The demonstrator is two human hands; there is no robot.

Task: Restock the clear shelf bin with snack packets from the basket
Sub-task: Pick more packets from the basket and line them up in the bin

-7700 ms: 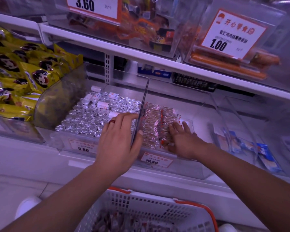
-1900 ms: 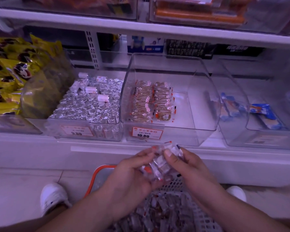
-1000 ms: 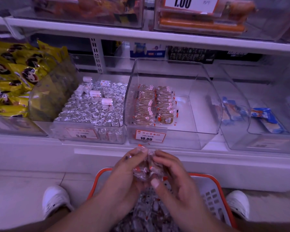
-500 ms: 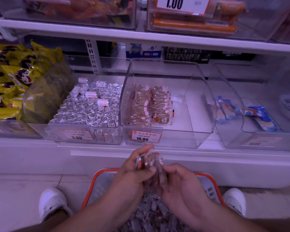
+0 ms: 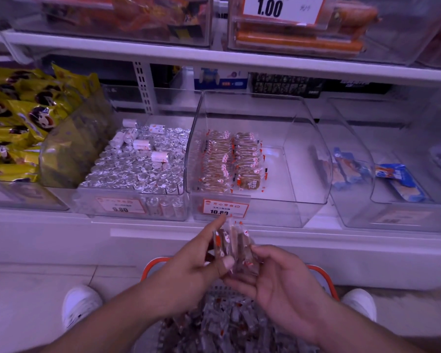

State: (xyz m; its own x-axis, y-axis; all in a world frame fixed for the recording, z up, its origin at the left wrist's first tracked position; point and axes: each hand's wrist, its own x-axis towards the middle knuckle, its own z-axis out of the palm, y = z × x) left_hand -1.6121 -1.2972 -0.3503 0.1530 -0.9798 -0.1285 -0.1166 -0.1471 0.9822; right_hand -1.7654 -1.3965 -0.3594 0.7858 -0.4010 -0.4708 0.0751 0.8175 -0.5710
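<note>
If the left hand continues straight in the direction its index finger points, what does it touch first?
Probably the price label on the front wall of the clear bin. The left hand, holding snack packets, points up at it; depth is unclear.

Up and to the left of the fingers, a bin of silver foil-wrapped rolls [image 5: 138, 166] stands with a few white-labelled rolls [image 5: 159, 156] lying on top. Farther left sits a heap of yellow snack bags [image 5: 18, 118]. Up and to the right, a bin holds blue wrapped biscuits [image 5: 397, 182]. High above, on the upper shelf [image 5: 214, 58], orange sausages [image 5: 298, 43] lie behind a price card reading 1.00 [image 5: 281, 7]. Below, on either side, white shoes [image 5: 80, 304] rest on the floor.
</note>
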